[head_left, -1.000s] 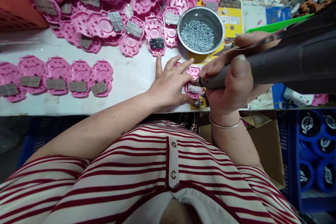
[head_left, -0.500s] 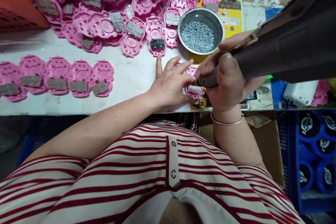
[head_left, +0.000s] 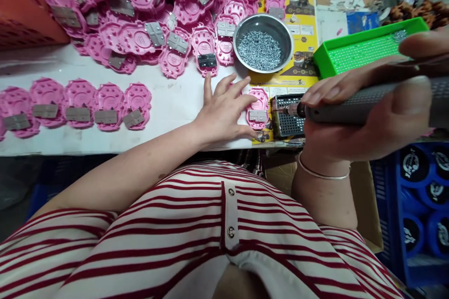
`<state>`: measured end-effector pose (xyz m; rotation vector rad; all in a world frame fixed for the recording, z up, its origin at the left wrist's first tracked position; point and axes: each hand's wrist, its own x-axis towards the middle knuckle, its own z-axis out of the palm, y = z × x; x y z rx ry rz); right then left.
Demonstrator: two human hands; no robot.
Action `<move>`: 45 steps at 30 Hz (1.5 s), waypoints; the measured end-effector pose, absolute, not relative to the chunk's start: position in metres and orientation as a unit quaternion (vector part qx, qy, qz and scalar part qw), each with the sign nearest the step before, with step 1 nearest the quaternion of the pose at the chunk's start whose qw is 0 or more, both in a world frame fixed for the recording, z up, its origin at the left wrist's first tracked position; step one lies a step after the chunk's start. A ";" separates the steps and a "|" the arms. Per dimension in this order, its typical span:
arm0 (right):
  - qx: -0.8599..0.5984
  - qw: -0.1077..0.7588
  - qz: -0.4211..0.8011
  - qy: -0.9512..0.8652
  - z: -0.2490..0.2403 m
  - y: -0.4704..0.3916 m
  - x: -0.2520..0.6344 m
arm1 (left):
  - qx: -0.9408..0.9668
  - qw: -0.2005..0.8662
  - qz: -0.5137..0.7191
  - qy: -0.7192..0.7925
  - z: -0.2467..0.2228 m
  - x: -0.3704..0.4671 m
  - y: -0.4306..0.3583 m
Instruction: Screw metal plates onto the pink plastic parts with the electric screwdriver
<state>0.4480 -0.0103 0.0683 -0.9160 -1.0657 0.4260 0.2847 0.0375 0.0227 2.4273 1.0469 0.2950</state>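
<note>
My left hand lies with spread fingers on the table, its thumb and index finger at the left edge of a pink plastic part that carries a grey metal plate. My right hand is wrapped round a dark grey power screwdriver. The driver's tip is over a black perforated tray, just right of the pink part. Behind them stands a metal bowl of small screws.
Pink parts are heaped at the back, beside an orange basket. Several more form a row at left. A green tray stands behind my right hand. A blue crate is below the table at right.
My right hand and the screwdriver have moved right, off the pink part and over the black tray. The green tray now shows. My left hand has hardly moved.
</note>
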 end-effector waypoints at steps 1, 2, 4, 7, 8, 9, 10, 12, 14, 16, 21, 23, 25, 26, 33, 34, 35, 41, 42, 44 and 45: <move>-0.384 0.766 0.168 -0.488 0.072 -0.012 0.448 | 0.887 0.236 0.110 0.381 0.022 0.278 0.039; -0.358 0.782 0.143 -0.490 0.075 -0.012 0.447 | 0.887 0.233 0.112 0.383 0.022 0.272 0.040; -0.340 0.781 0.138 -0.505 0.076 -0.013 0.445 | 0.883 0.224 0.116 0.396 0.021 0.258 0.042; -0.347 0.778 0.153 -0.501 0.072 -0.015 0.442 | 0.879 0.214 0.119 0.408 0.022 0.246 0.046; -0.351 0.779 0.159 -0.494 0.071 -0.015 0.441 | 0.881 0.213 0.120 0.406 0.022 0.244 0.048; -0.351 0.783 0.163 -0.487 0.070 -0.016 0.440 | 0.884 0.213 0.117 0.399 0.023 0.244 0.049; -0.347 0.788 0.166 -0.481 0.070 -0.016 0.439 | 0.890 0.214 0.114 0.387 0.024 0.244 0.049; -0.329 0.797 0.167 -0.479 0.069 -0.015 0.438 | 0.902 0.211 0.110 0.359 0.026 0.245 0.050; -0.312 0.803 0.163 -0.481 0.069 -0.015 0.437 | 0.910 0.201 0.109 0.346 0.028 0.246 0.049; -0.321 0.802 0.156 -0.479 0.069 -0.016 0.437 | 0.910 0.185 0.115 0.352 0.028 0.247 0.047; -0.341 0.790 0.157 -0.485 0.068 -0.018 0.439 | 0.910 0.152 0.130 0.362 0.024 0.245 0.035; -0.328 0.791 0.157 -0.492 0.067 -0.018 0.439 | 0.908 0.150 0.134 0.367 0.022 0.245 0.031; -0.320 0.790 0.149 -0.501 0.067 -0.018 0.439 | 0.903 0.160 0.132 0.375 0.020 0.245 0.030; -0.317 0.790 0.144 -0.505 0.067 -0.017 0.439 | 0.900 0.168 0.131 0.379 0.020 0.246 0.029; -0.344 0.788 0.164 -0.484 0.065 -0.020 0.442 | 0.889 0.197 0.130 0.393 0.022 0.252 0.034; -0.348 0.789 0.165 -0.479 0.065 -0.021 0.442 | 0.885 0.198 0.134 0.399 0.022 0.252 0.035; -0.353 0.788 0.167 -0.476 0.066 -0.022 0.441 | 0.880 0.199 0.138 0.408 0.022 0.252 0.036; -0.371 0.781 0.171 -0.472 0.068 -0.022 0.439 | 0.855 0.208 0.146 0.452 0.018 0.253 0.044; -0.360 0.788 0.165 -0.472 0.066 -0.020 0.440 | 0.854 0.211 0.145 0.453 0.017 0.254 0.045; -0.339 0.801 0.154 -0.469 0.062 -0.017 0.442 | 0.852 0.218 0.146 0.453 0.015 0.256 0.046; -0.343 0.801 0.153 -0.467 0.059 -0.017 0.444 | 0.851 0.221 0.148 0.453 0.015 0.257 0.047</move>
